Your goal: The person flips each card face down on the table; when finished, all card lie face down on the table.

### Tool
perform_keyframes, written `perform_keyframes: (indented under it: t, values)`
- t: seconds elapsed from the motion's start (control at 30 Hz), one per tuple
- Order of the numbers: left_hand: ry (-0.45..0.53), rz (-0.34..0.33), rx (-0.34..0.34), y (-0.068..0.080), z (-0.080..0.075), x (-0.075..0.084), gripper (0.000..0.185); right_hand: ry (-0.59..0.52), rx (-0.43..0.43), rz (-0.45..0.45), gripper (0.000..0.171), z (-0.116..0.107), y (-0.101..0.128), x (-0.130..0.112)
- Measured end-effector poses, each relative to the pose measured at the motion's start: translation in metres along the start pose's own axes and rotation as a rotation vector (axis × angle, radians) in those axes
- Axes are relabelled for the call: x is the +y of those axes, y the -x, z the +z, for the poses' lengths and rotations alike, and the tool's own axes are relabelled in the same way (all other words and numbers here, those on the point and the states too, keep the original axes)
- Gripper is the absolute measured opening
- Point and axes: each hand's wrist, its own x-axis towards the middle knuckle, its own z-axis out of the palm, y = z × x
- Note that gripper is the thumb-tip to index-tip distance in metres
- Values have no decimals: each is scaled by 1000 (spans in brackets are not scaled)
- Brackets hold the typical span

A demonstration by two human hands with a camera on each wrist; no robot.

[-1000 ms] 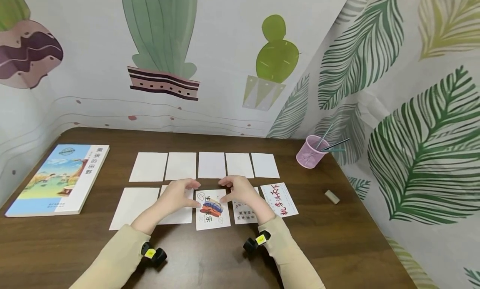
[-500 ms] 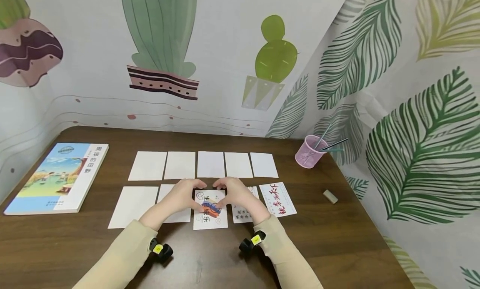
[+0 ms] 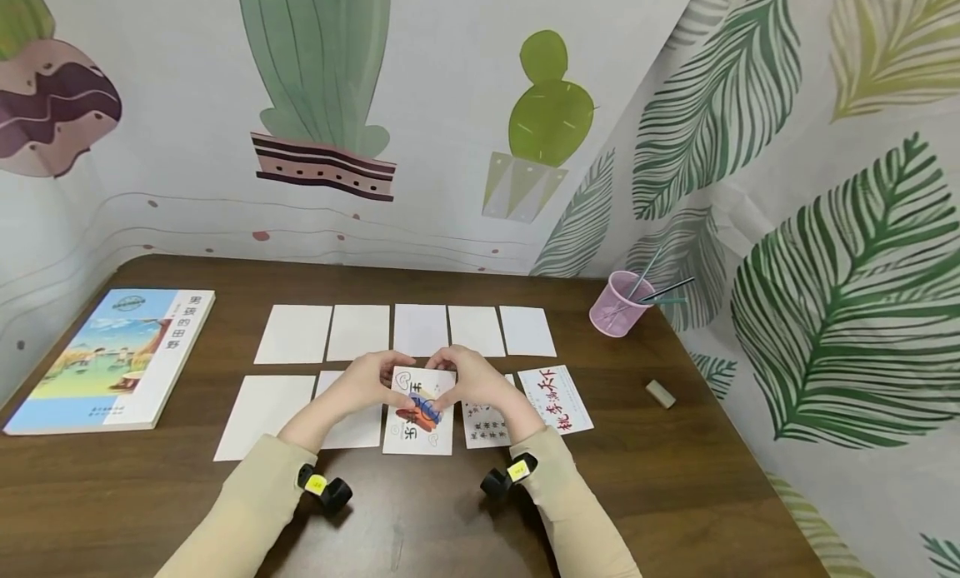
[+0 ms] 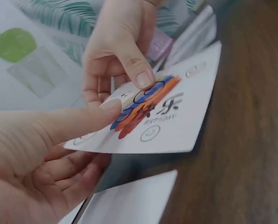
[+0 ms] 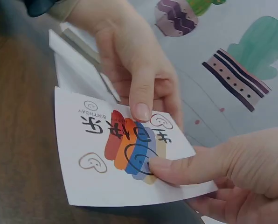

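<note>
Both hands (image 3: 472, 380) pinch the colour-striped card (image 3: 418, 421) between them, gripping its opposite sides.

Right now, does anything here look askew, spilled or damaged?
Slightly: the red-lettered card at the front row's right end is turned a little, out of line with the row. The birthday card, pinched by the left hand and right hand, bows slightly, likely from their grip. No spill or damage shows.

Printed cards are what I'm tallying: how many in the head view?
3: the colourful card held by the left hand and right hand, a dark-lettered card partly behind the right hand, and a red-lettered card farthest right. Undersides are hidden.
</note>
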Motion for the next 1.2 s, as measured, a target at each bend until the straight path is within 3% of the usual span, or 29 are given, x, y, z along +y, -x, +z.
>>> perform_keyframes:
  t: [0.17, 0.33, 0.47, 0.63, 0.9, 0.97, 1.13, 1.2]
  values:
    - [181, -95, -67, 0, -4, 0, 57, -112, 18, -3, 47, -8, 0, 2]
    - [319, -137, -99, 3, -6, 2, 53, -219, 82, -12, 45, -16, 2, 1]
    - [329, -142, -80, 4, -7, 2, 51, -265, 145, 49, 46, -19, 4, -1]
    - [363, -150, -56, 5, -9, 2, 46, -246, 257, 155, 47, -19, 4, -1]
    - [408, -160, 10, 8, -18, 9, 49, -301, 472, 140, 35, -27, 11, -4]
    - [409, -158, 33, 8, -19, 13, 49, -290, 459, 106, 31, -25, 11, -9]
    - [408, -134, 57, 10, -18, 24, 51, -292, 301, 33, 29, -9, 8, -25]
    - [412, -118, 58, 12, -15, 29, 52, -312, 291, 21, 31, -2, 7, -30]
